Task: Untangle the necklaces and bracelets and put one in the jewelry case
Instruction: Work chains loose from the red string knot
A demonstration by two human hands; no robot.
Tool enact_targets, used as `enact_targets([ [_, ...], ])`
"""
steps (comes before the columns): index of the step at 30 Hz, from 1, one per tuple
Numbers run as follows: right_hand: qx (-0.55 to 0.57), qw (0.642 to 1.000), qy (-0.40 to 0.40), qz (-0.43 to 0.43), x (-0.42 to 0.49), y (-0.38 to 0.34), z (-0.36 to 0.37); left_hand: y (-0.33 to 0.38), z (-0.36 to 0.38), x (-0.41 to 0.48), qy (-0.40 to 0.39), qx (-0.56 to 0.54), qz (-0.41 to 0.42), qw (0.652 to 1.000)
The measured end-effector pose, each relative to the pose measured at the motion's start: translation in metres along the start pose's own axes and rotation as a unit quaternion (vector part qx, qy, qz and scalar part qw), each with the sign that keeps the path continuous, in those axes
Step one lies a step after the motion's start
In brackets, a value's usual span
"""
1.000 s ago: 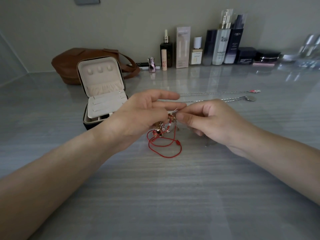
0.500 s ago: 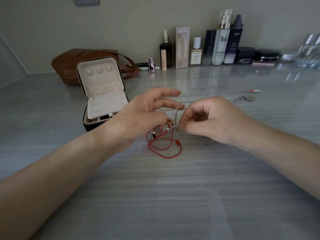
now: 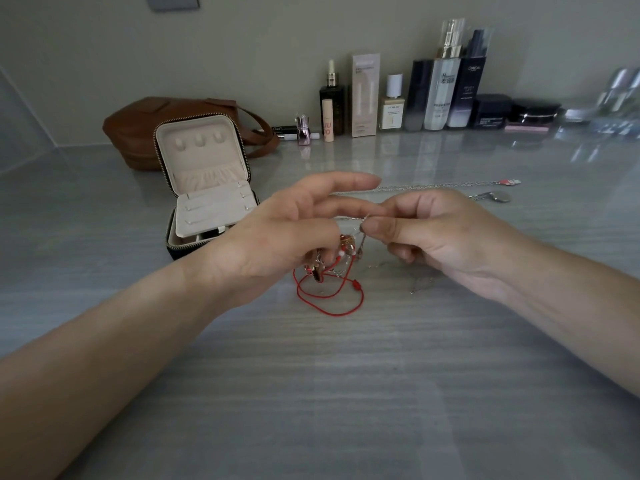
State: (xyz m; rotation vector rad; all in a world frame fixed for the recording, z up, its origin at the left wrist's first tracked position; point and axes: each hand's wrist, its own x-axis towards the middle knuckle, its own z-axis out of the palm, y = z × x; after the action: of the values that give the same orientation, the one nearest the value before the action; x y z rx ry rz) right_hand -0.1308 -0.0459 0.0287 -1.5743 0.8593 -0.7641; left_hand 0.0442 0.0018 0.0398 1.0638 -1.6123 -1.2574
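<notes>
Now the left hand [image 3: 277, 233] grips a red-cord, gold-bead tangle [image 3: 341, 252] while the right hand [image 3: 440, 233] pinches its silver chain [image 3: 362, 241].

1 head-worn wide-angle camera is looking forward and down, sitting close over the bench [image 3: 346, 393] and taking in the wall [image 3: 242, 36] along the frame's top.

left grip [image 3: 277, 233]: just my bare hand, nothing fancy, nails look trimmed short
right grip [image 3: 446, 237]: same deal, bare, thumbnail short and plain as far as I can tell
left forearm [image 3: 121, 341]: bare all the way to the frame edge
right forearm [image 3: 571, 299]: ditto, bare to the edge
</notes>
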Motion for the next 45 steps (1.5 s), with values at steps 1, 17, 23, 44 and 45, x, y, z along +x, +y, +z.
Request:
enact_targets([
  [1,-0.007,1.0,0.002,-0.002,0.0,0.0,0.0,0.001,0.001,0.0,0.007,-0.005,0.002,1.0],
  [17,-0.024,0.998,0.058,-0.017,-0.001,-0.004,-0.007,-0.003,-0.002,0.003,0.116,0.148,-0.036,0.982],
  [23,-0.031,0.997,0.067,-0.004,0.001,0.0,-0.007,-0.003,-0.001,0.003,0.113,0.17,-0.053,0.977],
  [44,-0.065,0.997,0.037,-0.028,-0.002,-0.002,0.003,-0.005,0.002,0.004,0.09,0.191,-0.077,0.974],
  [45,-0.067,0.997,0.036,-0.03,-0.002,-0.002,0.003,-0.006,0.003,0.003,0.085,0.197,-0.077,0.974],
])
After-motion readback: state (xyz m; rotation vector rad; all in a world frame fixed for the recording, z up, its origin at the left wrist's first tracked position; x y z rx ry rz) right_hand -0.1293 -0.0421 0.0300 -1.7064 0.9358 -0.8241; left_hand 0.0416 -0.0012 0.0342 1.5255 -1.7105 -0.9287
